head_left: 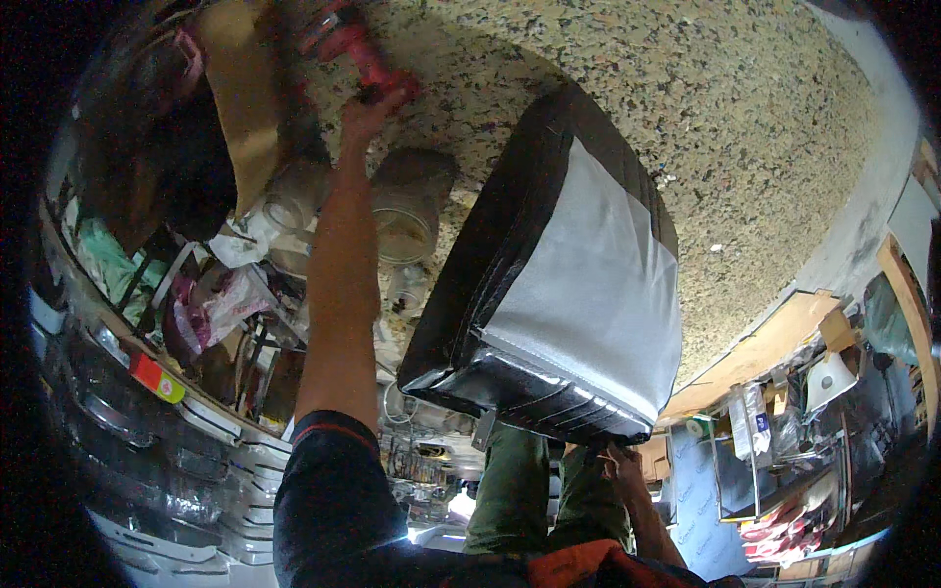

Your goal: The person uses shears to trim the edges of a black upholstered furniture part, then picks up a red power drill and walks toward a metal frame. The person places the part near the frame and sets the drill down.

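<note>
Upper left: left hand grips red tool, long axis up-left; right hand at cushion, grip unclear.

The person's left grip is wrapped around a blurred red power tool, that arm stretched well forward. Near their green trousers, the right grip touches the lower right corner of a black-sided, silver-topped cushion.
</note>
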Demonstrator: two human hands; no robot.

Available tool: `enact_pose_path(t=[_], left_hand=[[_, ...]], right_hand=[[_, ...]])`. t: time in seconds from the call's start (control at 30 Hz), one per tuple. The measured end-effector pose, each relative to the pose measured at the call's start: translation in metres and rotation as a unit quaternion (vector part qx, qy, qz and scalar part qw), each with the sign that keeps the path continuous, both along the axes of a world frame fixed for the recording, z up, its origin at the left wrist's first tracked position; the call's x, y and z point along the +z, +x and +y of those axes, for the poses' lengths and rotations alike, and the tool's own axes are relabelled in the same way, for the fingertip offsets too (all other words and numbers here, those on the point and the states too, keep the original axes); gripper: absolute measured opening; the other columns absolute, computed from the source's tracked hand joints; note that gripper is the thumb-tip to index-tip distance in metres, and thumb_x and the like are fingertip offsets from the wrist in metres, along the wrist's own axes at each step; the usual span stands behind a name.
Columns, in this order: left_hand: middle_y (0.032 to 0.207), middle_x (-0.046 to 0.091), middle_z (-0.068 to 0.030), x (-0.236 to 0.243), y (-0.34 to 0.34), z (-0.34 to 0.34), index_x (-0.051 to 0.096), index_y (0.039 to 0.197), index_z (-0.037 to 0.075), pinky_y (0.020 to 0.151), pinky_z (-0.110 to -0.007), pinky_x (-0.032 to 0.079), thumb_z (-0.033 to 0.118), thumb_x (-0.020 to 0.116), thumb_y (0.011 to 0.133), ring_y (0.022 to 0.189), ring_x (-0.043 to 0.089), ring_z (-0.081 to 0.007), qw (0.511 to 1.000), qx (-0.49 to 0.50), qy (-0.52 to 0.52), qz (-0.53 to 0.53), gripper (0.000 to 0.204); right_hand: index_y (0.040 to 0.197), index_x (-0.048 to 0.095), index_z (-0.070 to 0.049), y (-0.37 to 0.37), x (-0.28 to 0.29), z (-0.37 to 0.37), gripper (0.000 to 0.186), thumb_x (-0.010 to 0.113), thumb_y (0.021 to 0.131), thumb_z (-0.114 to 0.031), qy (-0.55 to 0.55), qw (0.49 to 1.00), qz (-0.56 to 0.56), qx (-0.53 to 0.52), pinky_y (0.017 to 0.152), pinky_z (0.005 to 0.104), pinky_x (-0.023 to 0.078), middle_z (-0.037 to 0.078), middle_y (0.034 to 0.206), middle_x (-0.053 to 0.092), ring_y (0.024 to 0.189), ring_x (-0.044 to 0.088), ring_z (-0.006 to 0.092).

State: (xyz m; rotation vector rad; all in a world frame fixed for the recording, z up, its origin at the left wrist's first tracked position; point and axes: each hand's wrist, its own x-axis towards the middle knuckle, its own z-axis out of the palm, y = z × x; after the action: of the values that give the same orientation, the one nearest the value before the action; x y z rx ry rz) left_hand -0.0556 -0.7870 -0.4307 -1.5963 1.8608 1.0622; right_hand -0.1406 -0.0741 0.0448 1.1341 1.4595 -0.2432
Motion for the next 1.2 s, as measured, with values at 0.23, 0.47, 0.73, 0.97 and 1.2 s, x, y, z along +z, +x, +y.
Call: enact_pose_path(t=[0.23,0.47,0.73,0.97,1.2], left_hand=[[0.128,0.064,-0.0241,-0.061,0.002,0.007,0.058,0.131,-0.011,0.103,-0.042,0.046,0.074,0.082,0.061,0.122,0.061,-0.0336,0.974,0.197,0.038,0.104,0.113],[0.127,0.065,-0.0165,-0.020,-0.050,0.014,0.064,0.125,-0.005,0.103,-0.041,0.045,0.066,0.084,0.067,0.121,0.061,-0.0282,0.991,0.132,-0.021,-0.018,0.093],[0.128,0.064,-0.0131,0.045,-0.077,0.013,0.058,0.134,0.005,0.091,-0.040,0.052,0.065,0.082,0.071,0.112,0.064,-0.0269,0.965,0.148,0.046,0.211,0.090],[0.109,0.067,-0.0098,0.165,-0.087,0.004,0.059,0.129,0.015,0.073,-0.043,0.057,0.068,0.074,0.078,0.092,0.066,-0.0264,0.967,0.191,0.062,0.159,0.076],[0.100,0.070,-0.0099,0.350,-0.035,0.020,0.061,0.124,0.010,0.069,-0.041,0.055,0.077,0.053,0.088,0.079,0.067,-0.0256,0.842,0.341,0.395,0.138,0.076]], right_hand=[[0.082,0.064,-0.009,0.009,-0.005,0.020,0.027,0.069,0.097,-0.031,-0.208,0.966,0.057,0.141,0.048,0.0324,0.044,0.003,0.065,0.060,0.046,0.049,0.0123],[0.078,0.063,-0.008,0.003,-0.005,0.017,0.031,0.068,0.098,-0.031,-0.067,0.997,-0.023,0.037,0.045,0.0331,0.041,0.004,0.053,0.053,0.041,0.048,0.0154],[0.087,0.066,-0.006,0.000,-0.001,-0.007,0.022,0.058,0.099,-0.022,-0.155,0.949,0.046,0.271,0.052,0.0369,0.045,0.009,0.061,0.059,0.054,0.057,0.0184],[0.093,0.062,-0.005,0.008,0.052,-0.108,0.006,0.060,0.088,-0.003,-0.174,0.884,0.216,0.377,0.061,0.0456,0.046,0.020,0.076,0.059,0.069,0.062,0.0369],[0.099,0.065,-0.004,0.005,0.058,-0.151,0.014,0.067,0.086,-0.010,-0.227,0.818,0.318,0.422,0.070,0.0508,0.050,0.019,0.091,0.065,0.083,0.064,0.0412]])
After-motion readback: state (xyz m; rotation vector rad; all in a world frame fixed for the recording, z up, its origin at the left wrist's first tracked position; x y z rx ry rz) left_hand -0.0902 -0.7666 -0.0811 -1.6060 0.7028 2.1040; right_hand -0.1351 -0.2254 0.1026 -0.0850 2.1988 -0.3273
